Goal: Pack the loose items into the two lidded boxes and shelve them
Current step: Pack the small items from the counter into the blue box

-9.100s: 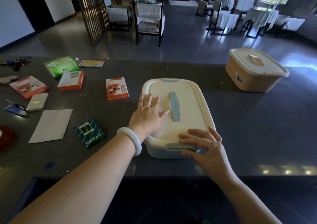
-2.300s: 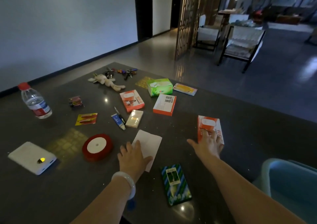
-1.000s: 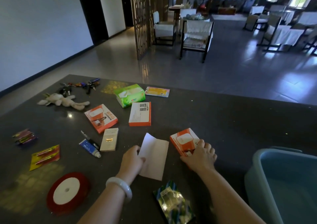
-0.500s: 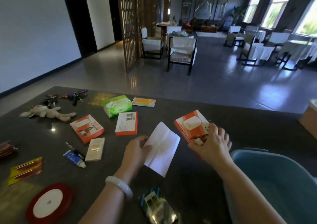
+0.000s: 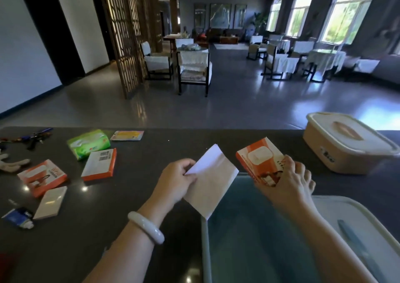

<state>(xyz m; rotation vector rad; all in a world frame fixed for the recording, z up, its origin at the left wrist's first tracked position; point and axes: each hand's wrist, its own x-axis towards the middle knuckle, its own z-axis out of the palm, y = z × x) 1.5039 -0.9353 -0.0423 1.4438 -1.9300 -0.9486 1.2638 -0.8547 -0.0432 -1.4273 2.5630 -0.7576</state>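
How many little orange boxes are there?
3. The held orange box is in the right hand by the blue tub; the face-up box and barcode-side box lie at left on the counter. Others may be off-frame.

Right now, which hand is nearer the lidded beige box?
Right. The right hand holds an orange carton left of the beige box; the left hand, pinching white paper, is farther away.

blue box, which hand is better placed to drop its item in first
Right, probably. The right hand holds the orange carton above the blue box opening, while the left hand pinches the white paper outside its left rim, only the paper overhanging.
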